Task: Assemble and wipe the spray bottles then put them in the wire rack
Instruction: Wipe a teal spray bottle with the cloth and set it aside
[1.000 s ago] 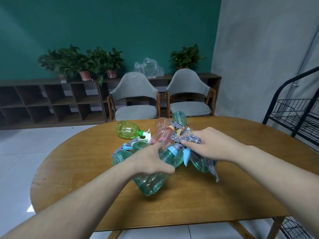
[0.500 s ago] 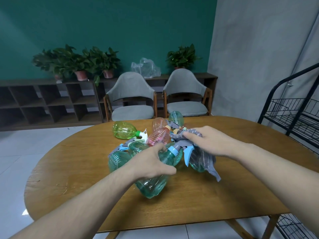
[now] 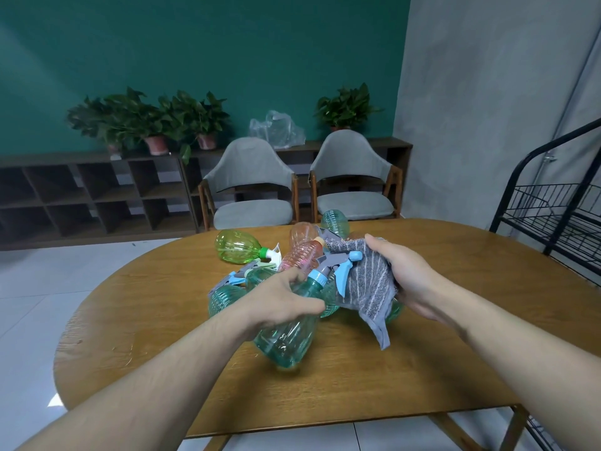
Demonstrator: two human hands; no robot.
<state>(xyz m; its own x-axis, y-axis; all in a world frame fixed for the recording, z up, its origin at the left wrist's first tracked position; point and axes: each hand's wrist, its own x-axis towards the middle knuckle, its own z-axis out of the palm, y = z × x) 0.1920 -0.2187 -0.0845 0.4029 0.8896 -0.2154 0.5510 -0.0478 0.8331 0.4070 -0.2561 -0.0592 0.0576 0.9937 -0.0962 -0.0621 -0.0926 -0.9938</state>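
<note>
While both hands work above the table, the scene reads so:
Left hand (image 3: 286,302): fingers and thumb curled round the teal spray bottle (image 3: 287,336), gripping its upper body just below the neck.
Teal spray bottle: held tilted above the wooden table (image 3: 357,379), base toward the camera, blue-and-grey trigger head (image 3: 338,266) fitted on top.
Right hand (image 3: 409,278): fingers closed on a grey striped cloth (image 3: 367,284), which touches the trigger head and hangs down beside the bottle.
Other bottles (image 3: 239,247): green, pink and teal ones lie heaped on the table behind the hands.
Wire rack (image 3: 559,219): black, standing at the right, beside the table.
</note>
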